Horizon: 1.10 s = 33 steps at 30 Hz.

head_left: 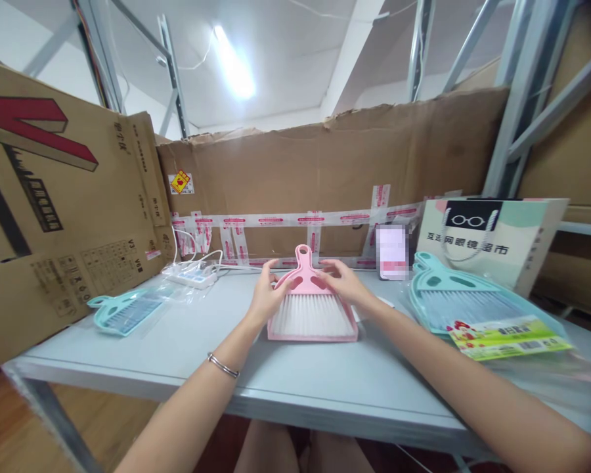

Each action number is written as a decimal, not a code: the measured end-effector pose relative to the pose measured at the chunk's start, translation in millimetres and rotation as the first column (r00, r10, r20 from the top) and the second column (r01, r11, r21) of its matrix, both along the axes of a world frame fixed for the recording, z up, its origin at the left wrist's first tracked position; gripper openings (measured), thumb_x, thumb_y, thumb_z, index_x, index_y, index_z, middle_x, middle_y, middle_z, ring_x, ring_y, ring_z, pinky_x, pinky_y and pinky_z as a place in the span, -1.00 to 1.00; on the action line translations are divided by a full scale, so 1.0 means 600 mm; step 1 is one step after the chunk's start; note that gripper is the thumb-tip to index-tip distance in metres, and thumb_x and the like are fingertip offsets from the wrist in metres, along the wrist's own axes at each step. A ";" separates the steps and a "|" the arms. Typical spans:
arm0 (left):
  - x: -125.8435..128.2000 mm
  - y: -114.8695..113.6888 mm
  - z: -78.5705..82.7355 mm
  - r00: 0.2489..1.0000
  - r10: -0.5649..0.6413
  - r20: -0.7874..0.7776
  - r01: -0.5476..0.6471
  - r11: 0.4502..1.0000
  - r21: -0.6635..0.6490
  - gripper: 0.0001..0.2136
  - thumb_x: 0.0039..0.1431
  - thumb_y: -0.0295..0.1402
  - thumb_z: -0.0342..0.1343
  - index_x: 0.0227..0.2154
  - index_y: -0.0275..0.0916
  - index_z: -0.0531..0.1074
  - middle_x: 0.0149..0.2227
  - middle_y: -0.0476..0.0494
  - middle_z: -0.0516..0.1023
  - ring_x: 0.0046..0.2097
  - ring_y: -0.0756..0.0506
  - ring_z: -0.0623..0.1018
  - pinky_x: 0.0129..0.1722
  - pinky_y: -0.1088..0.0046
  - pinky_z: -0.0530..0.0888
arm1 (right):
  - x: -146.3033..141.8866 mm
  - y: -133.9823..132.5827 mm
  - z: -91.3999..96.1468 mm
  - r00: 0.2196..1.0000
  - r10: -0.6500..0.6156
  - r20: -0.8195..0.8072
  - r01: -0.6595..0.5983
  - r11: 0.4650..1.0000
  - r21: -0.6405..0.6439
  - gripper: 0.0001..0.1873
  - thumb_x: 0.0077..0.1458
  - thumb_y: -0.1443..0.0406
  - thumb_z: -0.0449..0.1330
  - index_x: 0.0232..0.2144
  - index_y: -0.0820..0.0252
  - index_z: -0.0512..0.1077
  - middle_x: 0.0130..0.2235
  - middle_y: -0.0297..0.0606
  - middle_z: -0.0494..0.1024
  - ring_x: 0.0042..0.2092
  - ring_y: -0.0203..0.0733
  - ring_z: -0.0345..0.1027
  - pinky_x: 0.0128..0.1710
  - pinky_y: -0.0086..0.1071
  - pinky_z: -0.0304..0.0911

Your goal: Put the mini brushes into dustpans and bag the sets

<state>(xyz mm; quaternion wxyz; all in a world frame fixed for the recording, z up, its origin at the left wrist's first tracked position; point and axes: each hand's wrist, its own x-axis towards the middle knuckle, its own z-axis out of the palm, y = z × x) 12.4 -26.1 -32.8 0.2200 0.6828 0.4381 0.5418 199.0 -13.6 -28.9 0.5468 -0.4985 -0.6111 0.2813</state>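
A pink mini dustpan with a white-bristled brush nested in it (311,315) lies flat on the pale grey table (187,348), its handle pointing away from me. My left hand (268,292) grips the left shoulder of the pink set, fingers curled on its edge. At the set's right shoulder, my right hand (342,279) rests with fingers bent over the pink plastic. A thin bracelet sits on my left wrist.
A teal brush in a clear bag (124,311) lies at the left. Teal dustpan sets in bags with a printed card (477,309) lie at the right, before a paper bag (492,240). A white power strip (194,277) and cardboard walls (325,171) stand behind.
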 end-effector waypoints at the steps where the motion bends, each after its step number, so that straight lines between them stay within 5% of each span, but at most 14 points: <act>1: 0.000 0.001 0.000 1.000 -0.003 -0.026 0.003 1.000 0.005 -0.48 -0.04 -0.13 0.16 -0.04 -0.28 0.28 -0.48 -0.04 0.47 -0.35 -0.07 0.48 -0.28 0.42 0.35 | 0.002 0.000 0.002 0.989 0.132 -0.070 -0.137 0.988 -0.072 -0.60 -0.11 0.16 0.22 -0.20 0.23 0.40 -0.20 -0.16 0.47 -0.22 -0.20 0.33 -0.19 -0.33 0.21; 3: 0.003 0.000 0.001 0.995 -0.070 -0.064 0.070 0.998 -0.002 -0.60 -0.02 -0.11 0.13 -0.18 -0.29 0.44 -0.41 -0.10 0.52 -0.32 -0.08 0.48 -0.28 0.43 0.35 | 0.005 -0.002 0.005 0.929 0.314 -0.197 -0.346 0.926 -0.153 -0.65 -0.08 0.14 0.21 -0.26 0.23 0.45 -0.30 -0.23 0.52 -0.31 -0.27 0.36 -0.29 -0.42 0.22; 5: 0.007 -0.004 0.001 0.981 -0.172 -0.083 0.171 0.985 -0.026 -0.66 0.00 -0.11 0.10 -0.29 -0.28 0.51 -0.35 -0.13 0.55 -0.29 -0.09 0.48 -0.28 0.45 0.36 | 0.008 -0.004 0.008 0.887 0.369 -0.276 -0.429 0.881 -0.201 -0.68 -0.10 0.15 0.24 -0.31 0.25 0.47 -0.42 -0.28 0.53 -0.40 -0.32 0.35 -0.39 -0.48 0.22; 16: 0.017 -0.011 -0.004 0.942 -0.327 -0.072 0.318 0.941 -0.115 -0.68 0.04 -0.17 0.07 -0.26 -0.28 0.55 -0.38 -0.06 0.55 -0.29 -0.09 0.46 -0.29 0.48 0.33 | 0.019 -0.013 0.018 0.800 0.305 -0.516 -0.538 0.745 -0.394 -0.91 -0.04 0.38 0.19 -0.45 0.36 0.44 -0.53 -0.16 0.54 -0.49 -0.22 0.41 -0.46 -0.41 0.30; 24: 0.021 -0.004 0.006 0.952 -0.307 -0.025 0.293 0.928 -0.229 -0.67 -0.03 -0.14 0.12 -0.35 -0.33 0.55 -0.43 -0.10 0.53 -0.36 -0.04 0.44 -0.34 0.49 0.32 | 0.011 -0.008 0.010 0.865 0.256 -0.432 -0.425 0.832 -0.358 -0.91 -0.09 0.38 0.26 -0.49 0.37 0.47 -0.56 -0.18 0.54 -0.53 -0.27 0.38 -0.47 -0.45 0.29; 33: 0.046 0.031 0.018 0.929 -0.285 0.234 0.366 0.790 -0.491 -0.67 -0.20 -0.17 0.27 -0.48 -0.39 0.53 -0.57 -0.08 0.47 -0.54 0.05 0.38 -0.47 0.49 0.29 | 0.005 -0.006 -0.001 0.886 0.272 -0.376 -0.410 0.837 -0.361 -0.85 -0.01 0.33 0.21 -0.53 0.33 0.50 -0.61 -0.26 0.51 -0.56 -0.34 0.34 -0.54 -0.51 0.22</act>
